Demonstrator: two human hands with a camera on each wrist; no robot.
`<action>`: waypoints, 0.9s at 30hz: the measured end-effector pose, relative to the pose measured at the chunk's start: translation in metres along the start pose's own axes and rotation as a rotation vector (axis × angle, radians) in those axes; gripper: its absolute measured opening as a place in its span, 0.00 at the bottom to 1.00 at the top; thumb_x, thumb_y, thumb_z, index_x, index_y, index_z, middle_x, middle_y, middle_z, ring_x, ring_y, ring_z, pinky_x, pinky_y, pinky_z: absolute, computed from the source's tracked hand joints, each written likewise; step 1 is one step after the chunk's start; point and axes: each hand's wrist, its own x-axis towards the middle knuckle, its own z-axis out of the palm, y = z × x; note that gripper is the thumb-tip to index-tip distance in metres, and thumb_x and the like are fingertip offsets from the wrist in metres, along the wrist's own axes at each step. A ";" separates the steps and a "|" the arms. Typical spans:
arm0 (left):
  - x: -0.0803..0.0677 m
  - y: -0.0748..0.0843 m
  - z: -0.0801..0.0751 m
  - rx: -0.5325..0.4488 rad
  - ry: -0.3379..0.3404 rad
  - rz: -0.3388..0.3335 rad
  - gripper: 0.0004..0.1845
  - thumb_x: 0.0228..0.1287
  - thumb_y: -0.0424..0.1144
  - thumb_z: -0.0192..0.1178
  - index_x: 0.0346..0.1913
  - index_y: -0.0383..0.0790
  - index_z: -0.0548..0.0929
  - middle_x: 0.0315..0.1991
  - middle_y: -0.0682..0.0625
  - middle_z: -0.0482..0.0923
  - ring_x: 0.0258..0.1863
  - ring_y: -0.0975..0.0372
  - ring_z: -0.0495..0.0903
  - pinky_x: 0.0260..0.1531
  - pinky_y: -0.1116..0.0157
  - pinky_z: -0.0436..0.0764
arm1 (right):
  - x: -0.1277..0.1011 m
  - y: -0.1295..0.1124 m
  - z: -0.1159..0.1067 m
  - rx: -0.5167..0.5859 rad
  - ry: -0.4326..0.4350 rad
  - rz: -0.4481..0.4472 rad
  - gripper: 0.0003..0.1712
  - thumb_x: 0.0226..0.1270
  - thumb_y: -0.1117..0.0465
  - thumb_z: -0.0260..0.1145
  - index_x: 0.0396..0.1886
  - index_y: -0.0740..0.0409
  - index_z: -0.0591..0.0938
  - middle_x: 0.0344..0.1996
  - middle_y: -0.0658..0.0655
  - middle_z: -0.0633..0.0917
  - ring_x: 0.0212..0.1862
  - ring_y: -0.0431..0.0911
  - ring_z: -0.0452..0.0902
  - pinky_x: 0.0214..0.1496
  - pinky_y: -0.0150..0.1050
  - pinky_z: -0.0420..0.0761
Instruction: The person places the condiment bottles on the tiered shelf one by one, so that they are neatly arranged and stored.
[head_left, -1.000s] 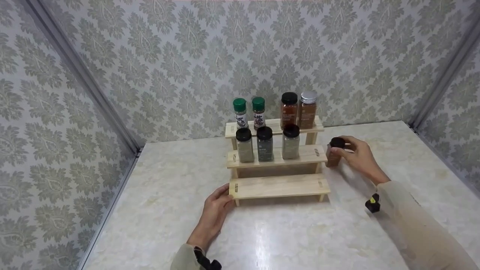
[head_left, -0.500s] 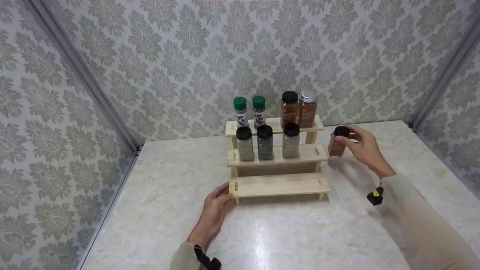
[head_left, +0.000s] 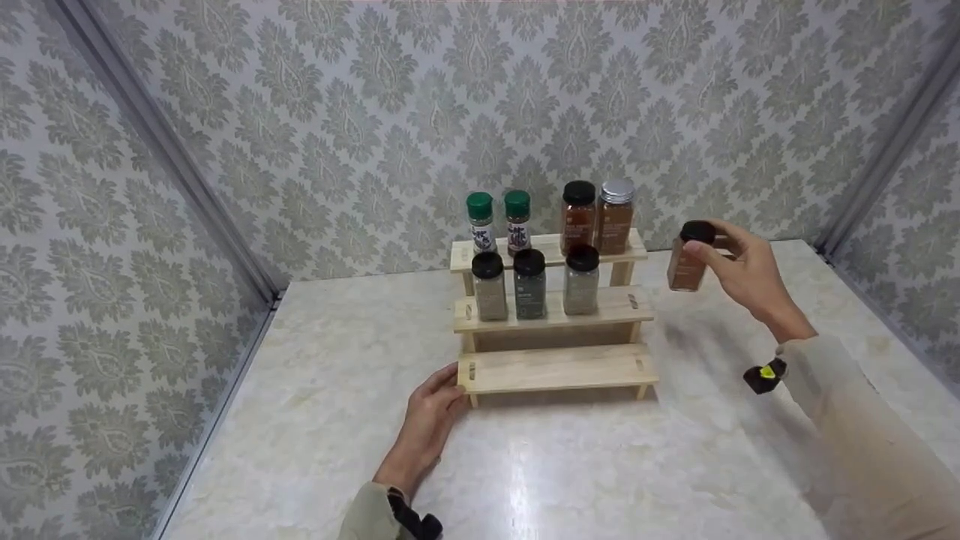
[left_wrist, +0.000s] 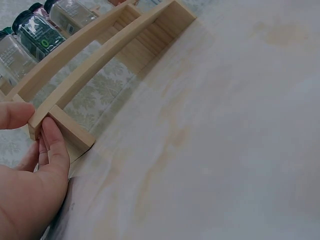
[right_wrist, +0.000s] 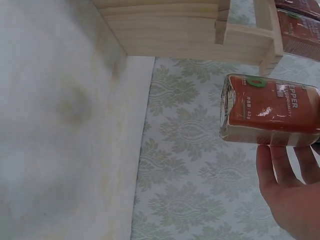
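My right hand (head_left: 754, 274) grips a spice jar (head_left: 686, 266) of reddish-brown powder by its black lid. The jar hangs in the air, slightly tilted, to the right of the three-tier wooden spice rack (head_left: 555, 371). In the right wrist view, "PEPPER" shows on the jar's label (right_wrist: 272, 105). At the rack's lower left corner, my left hand (head_left: 427, 420) pinches the bottom shelf. Its thumb (left_wrist: 15, 116) lies on top of the board and fingers reach underneath. Three black-lidded jars (head_left: 530, 289) stand on the middle shelf, with a gap right of the second.
Along the top shelf stand two green-capped bottles (head_left: 517, 225), a black-lidded red jar (head_left: 578, 221) and a silver-lidded jar (head_left: 616, 221). The pale marbled table (head_left: 337, 352) meets patterned walls (head_left: 405, 112) behind and at both sides.
The right hand has lifted the spice jar from beside the rack's middle shelf, moving it up and slightly right. My left hand has stayed on the rack's corner.
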 end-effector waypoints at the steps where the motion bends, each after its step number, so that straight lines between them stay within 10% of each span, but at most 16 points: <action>1: 0.000 0.000 0.000 -0.001 0.003 -0.003 0.33 0.75 0.29 0.51 0.81 0.27 0.61 0.81 0.31 0.59 0.76 0.50 0.70 0.70 0.62 0.77 | 0.000 -0.003 0.000 0.004 0.003 -0.004 0.33 0.80 0.50 0.67 0.78 0.57 0.75 0.62 0.46 0.82 0.58 0.30 0.76 0.56 0.20 0.78; 6: 0.001 0.000 0.001 -0.005 0.019 -0.011 0.33 0.74 0.28 0.51 0.80 0.27 0.62 0.81 0.31 0.60 0.75 0.49 0.70 0.71 0.60 0.76 | 0.000 -0.015 0.001 0.027 0.011 -0.034 0.31 0.81 0.52 0.66 0.77 0.57 0.76 0.56 0.34 0.82 0.57 0.34 0.78 0.52 0.21 0.80; 27: 0.002 0.000 0.002 -0.024 0.022 0.017 0.32 0.74 0.28 0.53 0.78 0.24 0.62 0.78 0.30 0.63 0.70 0.54 0.75 0.67 0.64 0.78 | -0.002 -0.040 0.024 0.118 -0.010 -0.130 0.26 0.79 0.62 0.67 0.73 0.61 0.79 0.52 0.39 0.85 0.54 0.36 0.83 0.47 0.23 0.83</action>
